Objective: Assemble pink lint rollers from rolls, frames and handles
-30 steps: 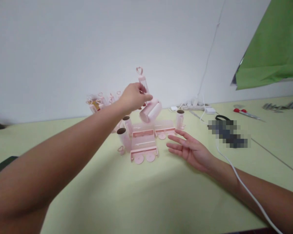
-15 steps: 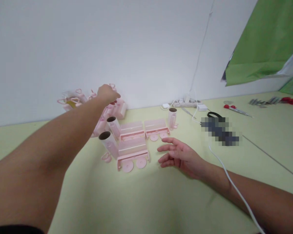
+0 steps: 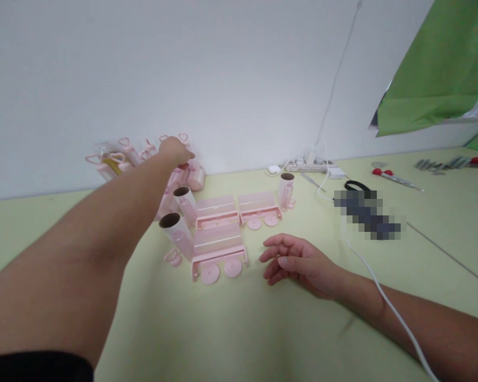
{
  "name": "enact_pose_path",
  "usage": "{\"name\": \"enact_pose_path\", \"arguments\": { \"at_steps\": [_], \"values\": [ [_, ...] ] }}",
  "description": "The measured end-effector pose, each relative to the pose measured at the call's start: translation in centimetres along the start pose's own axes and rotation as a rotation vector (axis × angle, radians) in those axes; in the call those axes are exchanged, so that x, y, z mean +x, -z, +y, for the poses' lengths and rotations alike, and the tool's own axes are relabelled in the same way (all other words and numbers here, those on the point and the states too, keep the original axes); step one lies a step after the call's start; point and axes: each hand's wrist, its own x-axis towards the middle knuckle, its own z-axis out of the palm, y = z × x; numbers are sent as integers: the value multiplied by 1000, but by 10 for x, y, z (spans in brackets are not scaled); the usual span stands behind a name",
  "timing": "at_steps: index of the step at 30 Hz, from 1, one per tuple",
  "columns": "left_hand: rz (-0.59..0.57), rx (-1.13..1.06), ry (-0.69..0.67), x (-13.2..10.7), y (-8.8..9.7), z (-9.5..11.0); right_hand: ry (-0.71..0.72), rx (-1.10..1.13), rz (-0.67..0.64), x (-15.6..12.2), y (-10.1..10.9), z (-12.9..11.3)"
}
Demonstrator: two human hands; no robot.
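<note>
A: The left hand [image 3: 174, 150] reaches far out to the back edge of the worktop [image 3: 239, 329], knuckles up. Its fingers curl down onto a pink roller [image 3: 194, 175] at the edge of the pile of rollers [image 3: 119, 159] against the wall. Whether they pinch it or only rest on it I cannot tell; the hand hides the tips.

B: And the right?

A: The right hand [image 3: 292, 262] lies on the worktop near the middle, fingers loosely spread and a little bent, holding nothing. Just to its left is a pink tray [image 3: 218, 249] with two round discs at its front.

B: What could go wrong?

A: The outstretched forearm passes right over two upright rolls [image 3: 179, 231] standing beside the trays. Drop the elbow and they likely tip and roll toward the front edge. The pile looks loosely stacked too, so a tug on one roller could drag its neighbours down.

B: Anything on the right side?

A: A white cable [image 3: 386, 305] lies across the right forearm. A quick pull of that arm could snag it.
</note>
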Motion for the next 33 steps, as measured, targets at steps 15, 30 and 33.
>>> {"name": "enact_pose_path", "arguments": {
  "at_steps": [15,30,33],
  "values": [
    [26,348,-319,-136,52,34,-31,-160,9,3,2,3],
    [194,-204,-354,-299,-9,-77,2,-365,57,0,-2,7],
    [222,-248,-387,-296,-18,-88,14,-391,58,-1,1,7]
  ]
}}
